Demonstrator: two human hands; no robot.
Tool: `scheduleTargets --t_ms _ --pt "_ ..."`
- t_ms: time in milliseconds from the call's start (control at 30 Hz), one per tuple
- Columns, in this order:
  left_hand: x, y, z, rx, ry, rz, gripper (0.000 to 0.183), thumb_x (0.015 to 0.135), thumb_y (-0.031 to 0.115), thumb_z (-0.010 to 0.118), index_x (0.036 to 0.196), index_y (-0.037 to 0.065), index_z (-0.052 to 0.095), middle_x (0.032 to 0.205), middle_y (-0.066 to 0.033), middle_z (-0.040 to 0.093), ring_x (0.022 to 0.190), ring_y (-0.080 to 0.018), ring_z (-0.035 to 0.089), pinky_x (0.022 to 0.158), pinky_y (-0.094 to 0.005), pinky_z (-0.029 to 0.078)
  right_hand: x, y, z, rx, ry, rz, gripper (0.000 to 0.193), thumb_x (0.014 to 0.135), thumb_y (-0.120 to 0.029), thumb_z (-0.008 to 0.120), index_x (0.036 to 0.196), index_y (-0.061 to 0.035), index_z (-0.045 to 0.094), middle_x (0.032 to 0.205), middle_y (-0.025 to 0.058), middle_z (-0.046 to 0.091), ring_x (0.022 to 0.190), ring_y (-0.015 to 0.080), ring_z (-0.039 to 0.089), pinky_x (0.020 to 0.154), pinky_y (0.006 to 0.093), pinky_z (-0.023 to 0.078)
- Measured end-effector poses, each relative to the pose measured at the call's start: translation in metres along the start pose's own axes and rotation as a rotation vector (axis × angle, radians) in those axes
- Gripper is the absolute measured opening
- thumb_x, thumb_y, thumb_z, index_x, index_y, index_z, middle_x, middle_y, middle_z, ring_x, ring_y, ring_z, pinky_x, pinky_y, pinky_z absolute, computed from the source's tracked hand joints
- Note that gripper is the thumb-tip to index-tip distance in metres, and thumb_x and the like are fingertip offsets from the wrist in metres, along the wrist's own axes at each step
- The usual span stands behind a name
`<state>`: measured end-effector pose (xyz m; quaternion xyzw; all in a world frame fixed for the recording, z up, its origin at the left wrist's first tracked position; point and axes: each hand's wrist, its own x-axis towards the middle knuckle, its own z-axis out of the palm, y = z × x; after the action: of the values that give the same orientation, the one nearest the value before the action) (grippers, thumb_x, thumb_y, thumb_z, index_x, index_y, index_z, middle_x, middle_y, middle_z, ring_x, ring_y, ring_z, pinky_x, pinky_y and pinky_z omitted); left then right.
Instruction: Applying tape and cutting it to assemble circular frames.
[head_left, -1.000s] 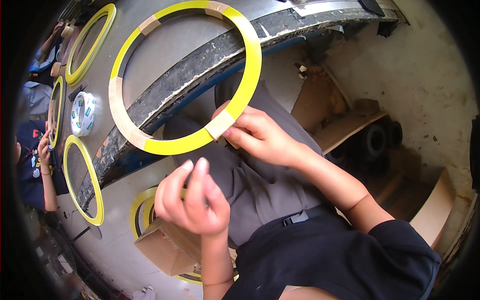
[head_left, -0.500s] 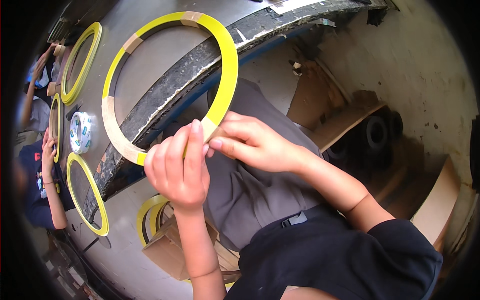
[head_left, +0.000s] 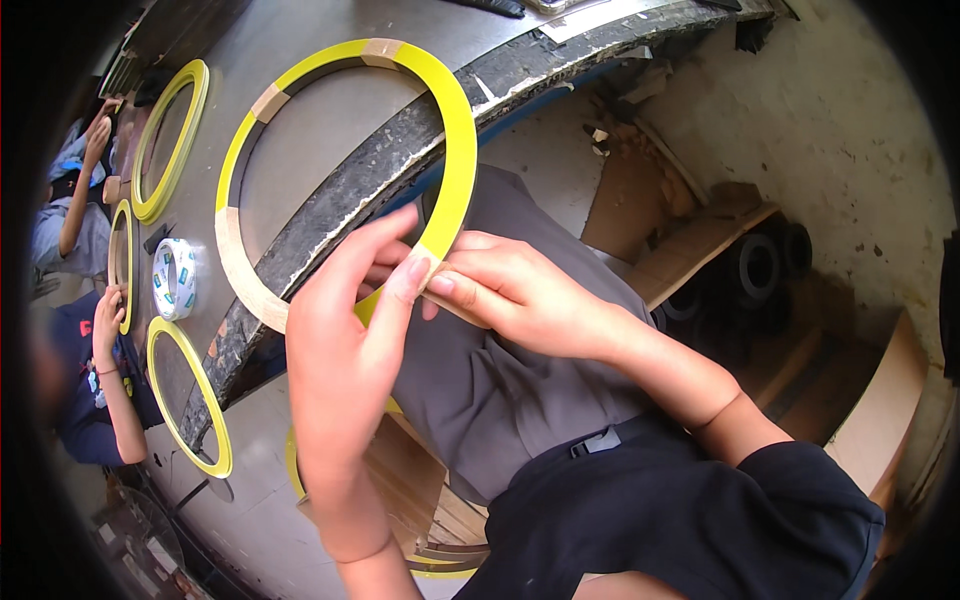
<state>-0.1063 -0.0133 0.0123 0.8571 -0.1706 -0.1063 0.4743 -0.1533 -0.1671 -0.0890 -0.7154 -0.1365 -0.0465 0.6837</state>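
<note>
A large flat yellow ring (head_left: pixel 461 130) with several tan, tape-like bands slants in front of me, partly over the table edge. My right hand (head_left: pixel 525 300) pinches its near lower part, thumb and fingers closed at a tan band (head_left: pixel 427 254). My left hand (head_left: pixel 345 325) is at the same part from the left. Its thumb presses on the tan band, while the index finger is lifted and bent above the ring's opening. The other left fingers are partly hidden behind the thumb and ring.
The metal table (head_left: pixel 330 130) has a worn black edge (head_left: pixel 330 215). On it are a white printed tape roll (head_left: pixel 165 278) and another yellow ring (head_left: pixel 200 95). A co-worker's hand (head_left: pixel 107 320) touches a ring at left. A cardboard box (head_left: pixel 405 480) lies below; black rolls (head_left: pixel 742 265) are at right.
My left hand has turned, its index finger lifting off the band and its thumb now lying there. The ring has shifted slightly down. My right hand keeps its pinch.
</note>
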Motion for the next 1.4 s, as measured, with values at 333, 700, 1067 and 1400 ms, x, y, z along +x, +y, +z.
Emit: scheduleTargets --t_ms 333,700,1067,1400 --pt "0.017 -0.009 -0.013 -0.166 -0.300 -0.167 0.023 0.097 0.014 0.065 0.109 -0.006 0.070 0.093 -0.0082 0.069 0.085 -0.0115 0.066 0.076 -0.0259 0.050 -0.006 -0.015 0.015 -0.224 0.265 -0.053 0.016 0.096 -0.013 0.061 0.086 -0.0026 0.067 0.082 0.0110 0.063 0.084 0.0304 0.062 0.077 0.0425 0.050" --pt "0.028 -0.010 -0.020 -0.259 -0.354 -0.165 0.025 0.097 0.014 0.065 0.110 -0.008 0.069 0.092 -0.0076 0.072 0.085 -0.0096 0.064 0.079 -0.0266 0.051 0.006 -0.078 0.018 -0.440 0.217 -0.485 0.008 0.080 -0.004 0.071 0.086 -0.0036 0.066 0.082 0.0089 0.064 0.070 0.0293 0.063 0.061 0.0381 0.049" --pt "0.035 -0.017 -0.019 -0.277 -0.518 -0.259 0.024 0.100 0.014 0.063 0.110 -0.007 0.067 0.091 -0.0071 0.070 0.078 -0.0131 0.066 0.075 -0.0269 0.053 0.236 0.004 -0.074 -1.486 0.051 -0.241 0.021 0.085 -0.031 0.071 0.095 -0.0129 0.069 0.096 0.0060 0.067 0.096 0.0256 0.066 0.076 0.0399 0.052" --pt "0.033 -0.007 -0.018 -0.303 -0.425 -0.284 0.024 0.096 0.014 0.066 0.108 -0.007 0.068 0.089 -0.0090 0.069 0.075 -0.0156 0.067 0.073 -0.0294 0.056 0.105 -0.054 -0.254 -1.364 1.069 -0.217 0.035 0.094 -0.028 0.058 0.124 -0.0123 0.065 0.142 0.0119 0.053 0.142 0.0318 0.038 0.116 0.0529 0.026"
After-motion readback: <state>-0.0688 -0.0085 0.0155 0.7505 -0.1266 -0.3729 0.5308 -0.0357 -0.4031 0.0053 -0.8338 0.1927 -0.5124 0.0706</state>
